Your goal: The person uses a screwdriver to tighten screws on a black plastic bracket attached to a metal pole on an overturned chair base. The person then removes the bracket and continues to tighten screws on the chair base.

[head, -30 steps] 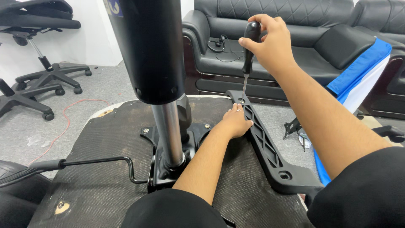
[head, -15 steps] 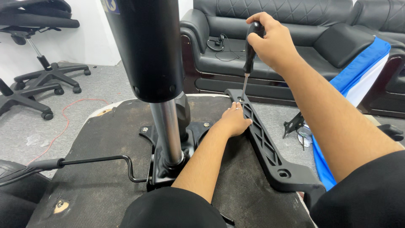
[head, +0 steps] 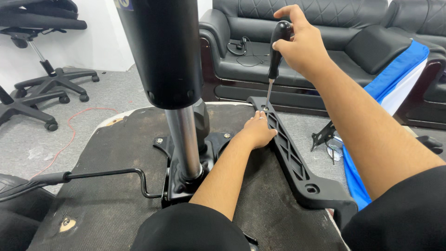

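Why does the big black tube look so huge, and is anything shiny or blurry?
Head view: the black tube sits closest to the camera, so it looms large; the metal rod below shows bright glare; the right hand and screwdriver look sharp, lighting soft and even.

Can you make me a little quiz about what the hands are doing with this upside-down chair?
1. True or false: the right hand grips a black-handled screwdriver that stands nearly upright.
2. What does the left hand rest on?
A. the shiny metal column
B. the black plastic armrest bracket
C. the black sofa
3. Fill in: the screwdriver's tip meets a screw hole at the far ____ of the bracket.

Key
1. True.
2. B: it presses on the bracket, beside the tip.
3. End: the one nearest the sofa.
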